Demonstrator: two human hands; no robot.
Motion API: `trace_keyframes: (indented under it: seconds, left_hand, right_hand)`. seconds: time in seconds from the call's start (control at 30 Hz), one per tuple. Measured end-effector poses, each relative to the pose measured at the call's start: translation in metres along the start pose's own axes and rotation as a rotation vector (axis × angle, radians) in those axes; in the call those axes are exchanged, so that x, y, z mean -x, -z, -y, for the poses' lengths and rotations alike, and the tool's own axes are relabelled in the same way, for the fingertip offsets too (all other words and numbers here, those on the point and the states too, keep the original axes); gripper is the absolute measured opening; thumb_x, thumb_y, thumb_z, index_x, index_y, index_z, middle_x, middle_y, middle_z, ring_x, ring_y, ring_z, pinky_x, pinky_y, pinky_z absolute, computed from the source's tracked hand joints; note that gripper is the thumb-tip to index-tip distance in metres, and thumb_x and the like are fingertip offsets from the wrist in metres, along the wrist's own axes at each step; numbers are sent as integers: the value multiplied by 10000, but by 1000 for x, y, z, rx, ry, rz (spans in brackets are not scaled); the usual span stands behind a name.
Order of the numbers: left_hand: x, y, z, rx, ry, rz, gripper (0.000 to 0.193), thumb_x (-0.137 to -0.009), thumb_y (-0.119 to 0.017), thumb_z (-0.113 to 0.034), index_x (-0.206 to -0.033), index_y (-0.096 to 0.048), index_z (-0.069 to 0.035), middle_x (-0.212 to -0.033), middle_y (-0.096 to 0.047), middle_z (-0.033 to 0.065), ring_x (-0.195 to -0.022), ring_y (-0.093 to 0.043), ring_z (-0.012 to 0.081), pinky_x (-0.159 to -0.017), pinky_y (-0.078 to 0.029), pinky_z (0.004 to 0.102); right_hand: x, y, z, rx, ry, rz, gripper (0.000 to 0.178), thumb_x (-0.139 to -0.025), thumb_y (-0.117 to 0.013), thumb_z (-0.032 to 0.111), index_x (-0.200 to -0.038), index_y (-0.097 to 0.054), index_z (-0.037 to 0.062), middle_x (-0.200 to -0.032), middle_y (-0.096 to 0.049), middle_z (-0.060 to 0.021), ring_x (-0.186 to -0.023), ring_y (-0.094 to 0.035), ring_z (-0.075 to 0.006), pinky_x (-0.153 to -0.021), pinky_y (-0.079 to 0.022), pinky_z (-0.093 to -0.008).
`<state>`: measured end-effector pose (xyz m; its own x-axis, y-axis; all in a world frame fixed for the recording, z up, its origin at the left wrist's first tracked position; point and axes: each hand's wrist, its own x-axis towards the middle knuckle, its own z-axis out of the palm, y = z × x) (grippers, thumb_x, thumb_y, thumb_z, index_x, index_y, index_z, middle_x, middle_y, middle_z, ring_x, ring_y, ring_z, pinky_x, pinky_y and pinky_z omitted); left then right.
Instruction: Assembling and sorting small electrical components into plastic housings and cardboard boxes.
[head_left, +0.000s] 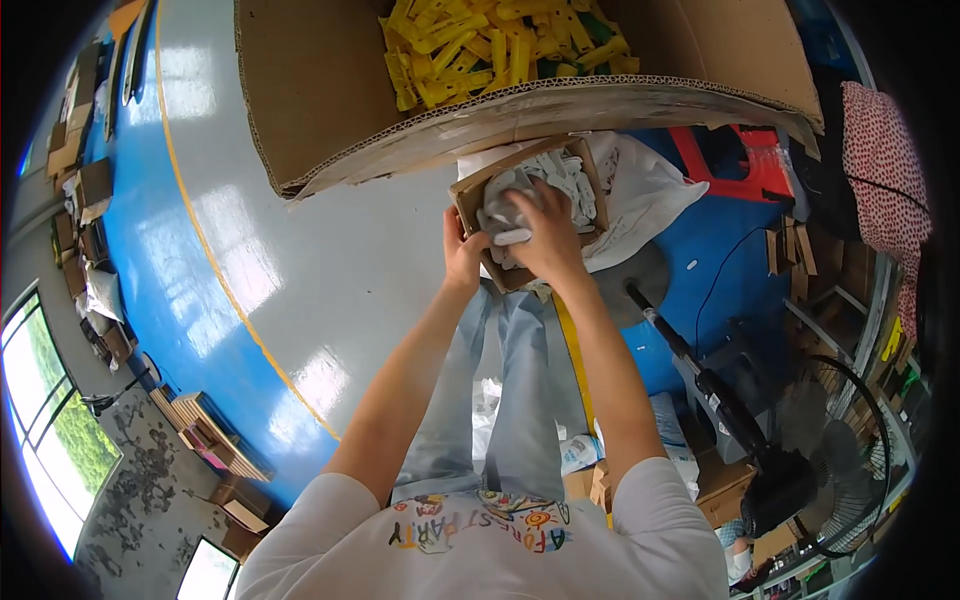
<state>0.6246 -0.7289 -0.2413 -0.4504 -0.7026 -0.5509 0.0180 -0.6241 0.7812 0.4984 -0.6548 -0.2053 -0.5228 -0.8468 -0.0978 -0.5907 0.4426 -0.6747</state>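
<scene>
In front of me is a small open cardboard box (468, 208), partly filled with white and light-grey pieces (572, 182) whose exact kind I cannot make out. My left hand (463, 252) grips its near left side, fingers against the outer wall and thumb at the rim. Inside the box, my right hand (548, 235) has its fingers curled over a clump of the greyish-white pieces (497, 205). One pale, rounded end sticks out beside the right thumb. The right hand hides part of the contents.
Just beyond stands a large cardboard carton (330, 100) holding yellow plastic pieces (510, 45) and some green ones. A white sack (650, 195) lies under the small box. To the right are a red plastic stool (755, 165), a black pole (700, 375) and a fan (845, 480).
</scene>
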Motion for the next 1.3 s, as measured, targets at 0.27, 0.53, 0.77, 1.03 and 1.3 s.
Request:
trace_keyframes:
  seconds: [0.27, 0.53, 0.77, 1.03, 1.3]
  left_hand:
    - [19, 69, -9, 108, 156, -170, 565, -702, -428, -61, -1265, -395, -86, -1052, -508, 73, -948, -504, 198, -811, -439, 307]
    - [59, 111, -26, 187, 199, -328, 473, -687, -473, -121, -1139, -469, 18, -1068, -534, 114, -996, -526, 273, -885, -437, 395]
    - [62, 102, -39, 255, 182, -355, 458, -702, -446, -90, -1143, -460, 36, -1084, -530, 123, -1004, -523, 280, -888, -434, 397]
    - [65, 64, -54, 211, 143, -228, 522, -697, -434, -69, -1217, -400, -33, -1137, -483, 101, -1050, -490, 255, -901, -423, 378]
    - [36, 40, -36, 100, 5, -115, 657, -637, -418, -19, -1290, -346, -25, -1190, -454, 114, -1124, -436, 237, -969, -352, 329]
  right_hand:
    - [-15, 31, -83, -197, -313, -291, 179, -768, -603, 56, -947, -605, 57, -962, -619, -130, -859, -608, -313, -799, -472, -374]
    - [-54, -130, -167, 192, -35, 65, 681, -706, -634, 432, -1264, -465, 81, -1303, -436, -197, -1213, -374, -384, -969, -351, -486]
    - [-33, -82, -133, 362, -85, 422, 520, -673, -683, 260, -1155, -546, 122, -1209, -498, -182, -1068, -483, -409, -863, -456, -451]
    - [-9, -41, -142, -80, -300, 110, 370, -615, -718, 154, -925, -608, -18, -919, -626, -203, -856, -614, -341, -738, -496, -395]
    - [-9, 25, -114, -276, -311, -264, 251, -635, -669, 70, -872, -593, 36, -798, -634, -111, -730, -623, -258, -675, -487, -325]
